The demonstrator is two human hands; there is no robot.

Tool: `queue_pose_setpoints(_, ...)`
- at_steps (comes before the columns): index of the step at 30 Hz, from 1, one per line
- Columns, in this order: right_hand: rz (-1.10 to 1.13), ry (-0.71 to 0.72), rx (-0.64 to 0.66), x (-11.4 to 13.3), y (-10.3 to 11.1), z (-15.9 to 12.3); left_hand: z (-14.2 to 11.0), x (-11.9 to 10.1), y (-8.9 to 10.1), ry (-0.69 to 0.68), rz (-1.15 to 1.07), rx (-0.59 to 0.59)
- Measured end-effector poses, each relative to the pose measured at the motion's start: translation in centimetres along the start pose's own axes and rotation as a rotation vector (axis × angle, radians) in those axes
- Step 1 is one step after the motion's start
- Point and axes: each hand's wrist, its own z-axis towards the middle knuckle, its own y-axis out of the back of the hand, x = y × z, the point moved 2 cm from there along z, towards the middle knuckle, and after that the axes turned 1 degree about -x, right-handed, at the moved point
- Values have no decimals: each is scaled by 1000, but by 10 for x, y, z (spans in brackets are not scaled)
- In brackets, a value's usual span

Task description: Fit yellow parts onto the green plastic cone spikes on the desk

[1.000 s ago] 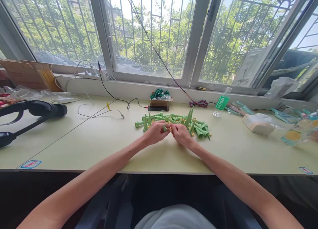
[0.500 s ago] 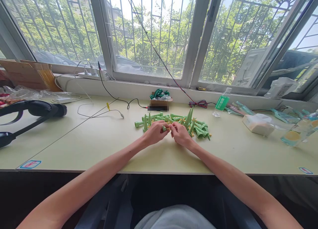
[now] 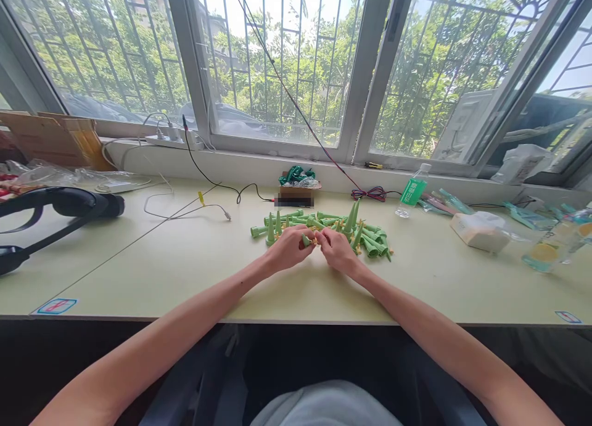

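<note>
My left hand [image 3: 287, 251] is closed around a small green cone-shaped piece [image 3: 306, 241], whose green end shows between the fingers. A yellow-orange bit [image 3: 314, 241] sticks out from it toward the other hand. My right hand [image 3: 338, 251] meets the left fingertip to fingertip, its thumb and finger pinched at this bit; how much of the bit they cover is hidden. Just beyond both hands lies a pile of green cones [image 3: 375, 246] with yellow-orange bits among them. Several cones stand upright, such as a tall cone [image 3: 352, 217] and a shorter cone [image 3: 271, 230].
Behind the pile is a small cardboard box [image 3: 296, 193] with dark green material in it. A bottle [image 3: 413, 192], a tissue pack [image 3: 481, 230] and a cup [image 3: 546, 253] stand on the right. Cables [image 3: 208, 205] and a black headset [image 3: 60, 210] lie left on the table [image 3: 176, 272].
The hands stay in nearly the same place. The fingers have shifted slightly, and more of the green piece and its yellow-orange bit shows between them.
</note>
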Motion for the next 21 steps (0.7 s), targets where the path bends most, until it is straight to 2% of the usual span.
queue_pose_setpoints(15, -36, 45, -19, -3, 0, 1, -1, -1, -1, -22, -17, -1)
queue_pose_setpoints(21, -21, 51, -47, 0, 1, 0, -1, -1, 0, -112, 8, -10)
